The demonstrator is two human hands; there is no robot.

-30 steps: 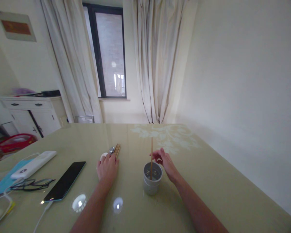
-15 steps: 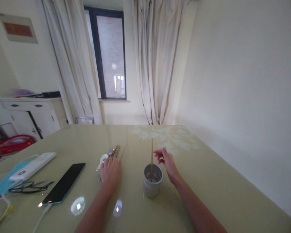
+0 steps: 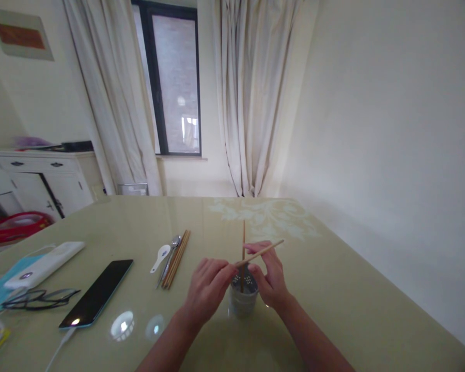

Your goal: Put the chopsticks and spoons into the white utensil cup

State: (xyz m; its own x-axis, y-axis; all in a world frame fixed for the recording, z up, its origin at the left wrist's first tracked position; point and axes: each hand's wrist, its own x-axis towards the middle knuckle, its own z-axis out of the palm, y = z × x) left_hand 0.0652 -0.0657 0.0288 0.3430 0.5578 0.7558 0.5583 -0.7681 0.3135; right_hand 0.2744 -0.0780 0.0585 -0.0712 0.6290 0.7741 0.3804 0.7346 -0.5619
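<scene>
My left hand (image 3: 209,284) is closed on one end of a wooden chopstick (image 3: 269,248), above the left rim of a grey cup-shaped utensil holder (image 3: 243,305). The chopstick slants up to the right, across my right hand (image 3: 272,276). That hand is at the holder's right side, its thumb and fingers apart around the slanted chopstick; whether they touch it I cannot tell. Another chopstick (image 3: 244,232) stands upright in the holder, whose bottom has holes. Left of my hands lie several chopsticks (image 3: 177,260), a metal spoon (image 3: 175,241) and a white spoon (image 3: 161,258).
On the left of the glossy table (image 3: 294,336) lie a black phone (image 3: 97,294) with a cable, glasses (image 3: 41,298), a white power bank-like device (image 3: 44,265) and a blue mask (image 3: 10,284). A wall (image 3: 391,155) borders the table's right edge.
My left hand has left the utensils on the table and moved right to the holder with a chopstick. My right hand has come slightly lower, beside that chopstick.
</scene>
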